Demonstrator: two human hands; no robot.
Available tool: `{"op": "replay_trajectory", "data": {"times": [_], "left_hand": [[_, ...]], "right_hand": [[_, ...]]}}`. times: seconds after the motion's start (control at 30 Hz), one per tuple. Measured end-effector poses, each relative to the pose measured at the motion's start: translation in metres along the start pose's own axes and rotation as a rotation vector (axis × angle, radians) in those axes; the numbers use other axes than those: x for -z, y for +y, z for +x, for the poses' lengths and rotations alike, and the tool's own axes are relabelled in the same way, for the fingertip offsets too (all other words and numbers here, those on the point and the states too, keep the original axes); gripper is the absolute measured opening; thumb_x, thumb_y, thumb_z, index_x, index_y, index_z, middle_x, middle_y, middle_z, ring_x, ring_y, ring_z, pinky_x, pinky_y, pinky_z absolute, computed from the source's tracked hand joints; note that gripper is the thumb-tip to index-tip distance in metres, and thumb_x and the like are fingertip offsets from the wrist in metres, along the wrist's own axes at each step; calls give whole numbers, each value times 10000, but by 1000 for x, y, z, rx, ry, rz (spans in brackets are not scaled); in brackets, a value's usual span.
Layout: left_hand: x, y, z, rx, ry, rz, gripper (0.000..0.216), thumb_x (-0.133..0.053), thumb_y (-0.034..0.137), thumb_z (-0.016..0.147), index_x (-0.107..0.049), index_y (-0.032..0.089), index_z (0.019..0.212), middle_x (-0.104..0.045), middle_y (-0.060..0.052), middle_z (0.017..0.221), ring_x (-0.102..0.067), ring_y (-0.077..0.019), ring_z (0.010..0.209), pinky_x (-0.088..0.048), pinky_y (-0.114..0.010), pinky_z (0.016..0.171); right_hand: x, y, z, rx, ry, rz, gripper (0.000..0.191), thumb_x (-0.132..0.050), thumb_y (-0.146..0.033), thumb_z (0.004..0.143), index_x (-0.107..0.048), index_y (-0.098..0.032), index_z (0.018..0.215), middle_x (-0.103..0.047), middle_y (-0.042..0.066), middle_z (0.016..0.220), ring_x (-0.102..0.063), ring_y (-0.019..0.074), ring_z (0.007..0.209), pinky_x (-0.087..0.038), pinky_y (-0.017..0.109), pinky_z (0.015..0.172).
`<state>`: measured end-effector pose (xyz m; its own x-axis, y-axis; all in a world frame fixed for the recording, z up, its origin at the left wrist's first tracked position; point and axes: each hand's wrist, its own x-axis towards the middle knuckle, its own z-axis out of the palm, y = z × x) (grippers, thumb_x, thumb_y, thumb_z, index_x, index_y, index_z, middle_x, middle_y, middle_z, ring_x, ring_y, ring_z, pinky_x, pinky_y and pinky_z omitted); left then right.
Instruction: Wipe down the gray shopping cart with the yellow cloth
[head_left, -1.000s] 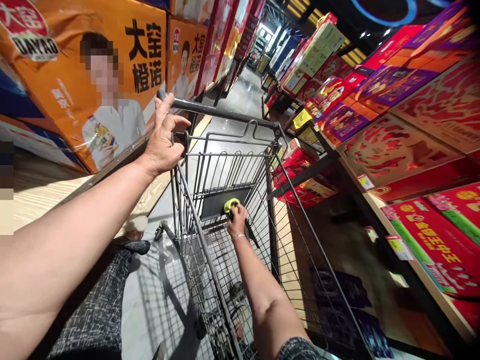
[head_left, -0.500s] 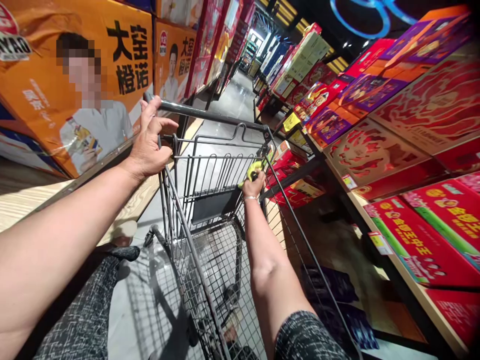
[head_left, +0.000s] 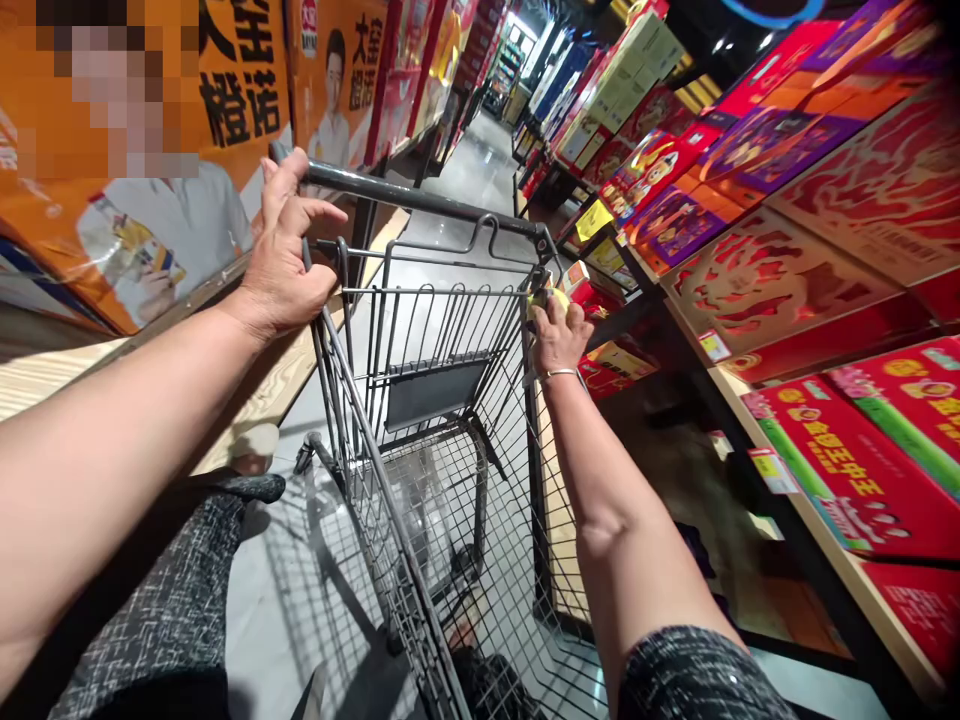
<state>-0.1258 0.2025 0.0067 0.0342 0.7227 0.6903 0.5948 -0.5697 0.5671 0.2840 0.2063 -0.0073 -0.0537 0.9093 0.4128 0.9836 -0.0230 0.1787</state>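
A dark metal shopping cart (head_left: 436, 394) with a wire basket stands in front of me, and the basket's floor shows bare mesh. My left hand (head_left: 281, 250) is wrapped round the cart's frame at the left end of its handle bar (head_left: 420, 197), the index finger sticking out. At the basket's right rim, below the other end of the bar, my right hand (head_left: 561, 335) holds a yellow cloth (head_left: 553, 298) against the frame. Most of the cloth is hidden behind the fingers.
Orange drink cartons (head_left: 247, 110) are stacked close on the left. Shelves on the right hold red and gold gift boxes (head_left: 810, 290) and red cartons (head_left: 847, 470). A grey floor aisle (head_left: 476, 160) runs ahead between them. My trouser leg (head_left: 172, 590) is beside the cart.
My right hand has moved right with the yellow cloth, from inside the basket to its right rim. The left hand keeps its grip on the cart; the view has shifted slightly.
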Motion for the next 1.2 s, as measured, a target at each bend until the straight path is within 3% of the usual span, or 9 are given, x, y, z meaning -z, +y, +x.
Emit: {"op": "replay_trajectory", "data": {"times": [0.1, 0.23, 0.4, 0.57, 0.83, 0.93, 1.03, 1.1, 1.2], "left_hand": [[0, -4, 1, -48, 2, 42, 539, -549, 176, 641, -531, 233, 1177, -124, 95, 1630, -5, -199, 1522, 8, -383, 1261], [-4, -16, 6, -112, 14, 132, 519, -507, 150, 672, -498, 216, 1187, -116, 71, 1629, -27, -204, 1519, 20, -408, 1250], [-10, -30, 12, -295, 88, 246, 501, -425, 97, 706, -466, 224, 1188, -139, 100, 1602, -136, -179, 1494, -74, -359, 1236], [-12, -33, 16, -387, 130, 233, 522, -385, 71, 686, -459, 201, 1186, -196, 96, 1572, -217, -200, 1466, -172, -377, 1213], [-18, -34, 17, -288, 105, 317, 549, -438, 96, 709, -354, 214, 1238, -123, 64, 1599, -103, -144, 1491, -40, -336, 1242], [-18, -33, 16, -219, 42, 355, 523, -456, 120, 758, -312, 209, 1252, -78, 55, 1609, -40, -119, 1490, -11, -355, 1245], [-18, -36, 18, -164, -19, 353, 581, -477, 142, 742, -273, 198, 1283, -17, 72, 1620, 38, -111, 1483, 62, -369, 1243], [-16, -35, 21, -111, -73, 349, 651, -479, 160, 736, -233, 193, 1338, 35, 97, 1621, 93, -107, 1477, 105, -349, 1239], [-11, -15, 17, 20, -130, 366, 843, -492, 240, 755, -55, 182, 1474, 175, 107, 1610, 178, -136, 1471, 131, -301, 1227]], "right_hand": [[-35, 4, -19, 58, -198, -45, 431, -298, -187, 986, -579, -278, 1300, -368, 78, 1552, -146, 320, 1451, -189, 643, 1059], [-95, -15, -101, 76, -377, 20, 444, -297, -127, 964, -620, -234, 1248, -400, 91, 1533, -179, 278, 1464, -154, 578, 1130], [-146, -57, -201, -218, -599, 290, 429, -329, -82, 932, -633, -164, 1224, -455, 137, 1479, -216, 264, 1436, -95, 458, 1171], [-158, -94, -244, -463, -629, 424, 560, -426, -25, 813, -533, -160, 1345, -369, 161, 1520, -320, 332, 1319, -263, 490, 1073], [-111, -200, -271, -497, -766, 1015, 388, -587, -122, 753, -624, -316, 1086, -653, 19, 1066, -585, 255, 1036, -504, 449, 863], [-83, -227, -255, -489, -873, 1250, 261, -618, -236, 794, -615, -302, 1047, -621, -31, 731, -630, 178, 688, -547, 330, 591], [-32, -227, -214, -508, -925, 1475, 337, -630, -270, 788, -582, -260, 1121, -612, -46, 693, -585, 135, 551, -535, 290, 508], [11, -216, -181, -489, -863, 1790, 485, -677, -270, 737, -542, -264, 1203, -660, -34, 824, -617, 135, 621, -570, 304, 578], [59, -204, -148, -256, -493, 2041, 561, -729, -297, 699, -546, -309, 1230, -654, -43, 1116, -649, 150, 934, -567, 327, 862]]}}
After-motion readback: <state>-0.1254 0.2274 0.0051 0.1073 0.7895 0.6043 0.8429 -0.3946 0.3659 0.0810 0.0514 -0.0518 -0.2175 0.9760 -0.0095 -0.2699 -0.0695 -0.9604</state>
